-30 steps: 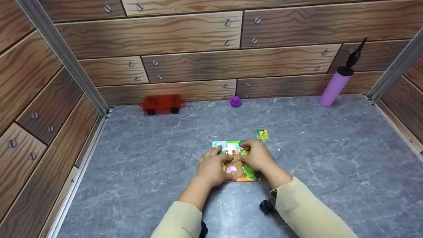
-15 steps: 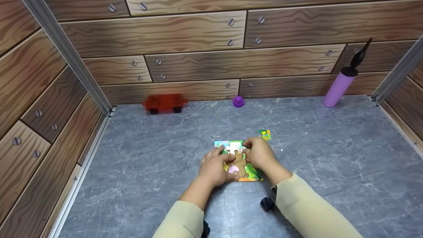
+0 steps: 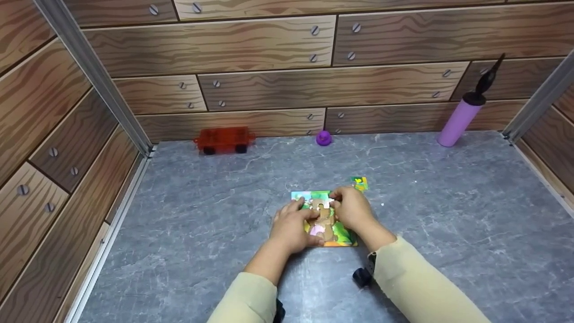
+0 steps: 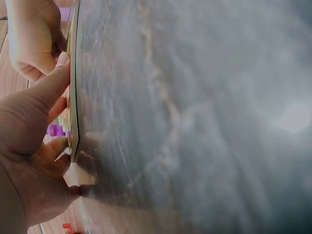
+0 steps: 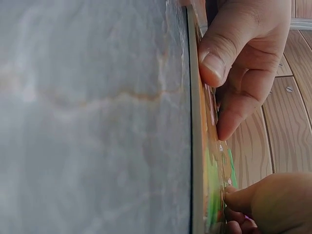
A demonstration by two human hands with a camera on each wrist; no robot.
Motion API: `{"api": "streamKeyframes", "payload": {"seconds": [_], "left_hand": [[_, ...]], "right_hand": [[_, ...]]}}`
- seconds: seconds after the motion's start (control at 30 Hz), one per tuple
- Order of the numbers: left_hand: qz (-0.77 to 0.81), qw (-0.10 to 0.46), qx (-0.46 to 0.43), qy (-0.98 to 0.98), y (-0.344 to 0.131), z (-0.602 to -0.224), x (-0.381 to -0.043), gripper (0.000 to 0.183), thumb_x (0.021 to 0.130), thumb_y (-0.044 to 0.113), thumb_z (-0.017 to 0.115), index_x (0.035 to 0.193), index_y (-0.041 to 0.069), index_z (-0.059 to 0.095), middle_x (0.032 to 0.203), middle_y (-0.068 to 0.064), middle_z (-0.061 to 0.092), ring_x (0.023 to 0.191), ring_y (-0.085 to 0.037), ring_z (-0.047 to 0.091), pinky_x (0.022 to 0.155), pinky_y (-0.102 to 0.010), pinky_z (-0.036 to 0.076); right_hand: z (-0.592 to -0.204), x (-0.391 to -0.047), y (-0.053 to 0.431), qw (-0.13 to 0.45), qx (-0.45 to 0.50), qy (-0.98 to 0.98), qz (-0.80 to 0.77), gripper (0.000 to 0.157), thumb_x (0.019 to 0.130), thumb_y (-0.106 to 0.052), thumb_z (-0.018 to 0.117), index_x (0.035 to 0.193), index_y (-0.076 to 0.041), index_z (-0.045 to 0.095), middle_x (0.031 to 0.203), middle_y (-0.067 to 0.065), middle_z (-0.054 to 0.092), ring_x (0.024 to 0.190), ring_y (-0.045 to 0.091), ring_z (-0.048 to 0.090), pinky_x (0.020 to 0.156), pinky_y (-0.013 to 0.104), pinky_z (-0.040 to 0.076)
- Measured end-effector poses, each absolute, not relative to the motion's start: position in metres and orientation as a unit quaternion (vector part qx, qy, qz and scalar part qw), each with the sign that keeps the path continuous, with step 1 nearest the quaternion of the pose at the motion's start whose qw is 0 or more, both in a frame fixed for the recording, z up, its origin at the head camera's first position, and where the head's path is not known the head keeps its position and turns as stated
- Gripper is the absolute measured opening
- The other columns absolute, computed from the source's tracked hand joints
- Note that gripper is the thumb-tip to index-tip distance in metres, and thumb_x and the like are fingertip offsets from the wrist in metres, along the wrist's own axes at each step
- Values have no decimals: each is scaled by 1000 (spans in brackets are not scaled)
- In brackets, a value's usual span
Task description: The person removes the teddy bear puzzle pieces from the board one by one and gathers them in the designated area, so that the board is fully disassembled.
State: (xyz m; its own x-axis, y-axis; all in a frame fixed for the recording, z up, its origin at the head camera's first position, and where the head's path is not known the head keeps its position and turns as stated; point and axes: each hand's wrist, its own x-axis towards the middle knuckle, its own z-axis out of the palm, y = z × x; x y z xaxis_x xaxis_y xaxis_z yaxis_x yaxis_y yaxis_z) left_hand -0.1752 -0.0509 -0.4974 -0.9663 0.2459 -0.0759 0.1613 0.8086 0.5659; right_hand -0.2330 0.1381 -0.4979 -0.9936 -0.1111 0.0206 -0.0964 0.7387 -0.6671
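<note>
A small jigsaw puzzle [image 3: 343, 233] with a brown figure on green lies on the grey tabletop. My left hand [image 3: 289, 226] spreads over its left side, fingers on the pieces and thumb at the near edge. At the upper right, my right hand [image 3: 354, 208] has bent fingers and seems to pinch the edge of a top-middle puzzle piece [image 3: 320, 196]. In the right wrist view a green piece edge [image 5: 232, 168] stands tilted above the board beside the right fingers. A loose yellow-green puzzle piece [image 3: 360, 183] lies just beyond the right hand.
Along the back wall stand a red transparent toy wagon [image 3: 224, 140], a purple rubber duck [image 3: 323, 138] and a purple hand pump [image 3: 459, 122] with a black nozzle. Wood-patterned panels [image 3: 264, 89] enclose the table at the back and sides.
The top-middle piece, white with glare before, now shows green and brown, as if tilted. The right thumb has drawn off the middle of the puzzle toward the upper right. The left hand stays put.
</note>
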Motion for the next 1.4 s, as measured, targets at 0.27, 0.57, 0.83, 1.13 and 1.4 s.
{"api": "streamKeyframes", "payload": {"seconds": [0.27, 0.57, 0.83, 1.13, 1.4], "left_hand": [[291, 72, 110, 948, -51, -496, -175, 65, 78, 43, 94, 136, 26, 72, 168, -9, 39, 157, -34, 30, 128, -58, 19], [290, 67, 110, 948, -52, -497, -176, 63, 77, 43, 95, 134, 25, 74, 167, -9, 41, 156, -35, 32, 127, -59, 20], [289, 69, 108, 949, -52, -496, -175, 62, 77, 45, 95, 132, 24, 74, 168, -9, 40, 156, -34, 32, 127, -59, 20], [291, 69, 110, 948, -52, -500, -176, 62, 77, 44, 94, 132, 25, 74, 168, -9, 39, 156, -35, 31, 128, -58, 18], [294, 70, 112, 947, -52, -499, -176, 62, 77, 43, 94, 132, 25, 74, 169, -9, 38, 157, -35, 30, 128, -58, 17]], "right_hand": [[-501, -231, 137, -6, -50, 930, -364, 12, 98, -2, 71, 109, 0, 76, 100, 12, 71, 94, 28, 67, 89, 47, 56], [-505, -227, 135, -43, -54, 927, -367, 12, 95, -2, 73, 107, 1, 76, 102, 13, 69, 98, 32, 67, 92, 50, 54], [-508, -227, 136, -76, -53, 924, -372, 16, 96, -3, 73, 110, 3, 76, 106, 15, 69, 101, 35, 69, 95, 51, 55], [-499, -230, 149, -92, -51, 907, -407, 16, 96, -1, 71, 111, 5, 75, 105, 18, 70, 95, 34, 70, 88, 51, 57], [-489, -243, 188, -124, -43, 903, -408, 19, 97, 1, 71, 113, 10, 73, 110, 26, 70, 89, 37, 67, 81, 49, 58]]}}
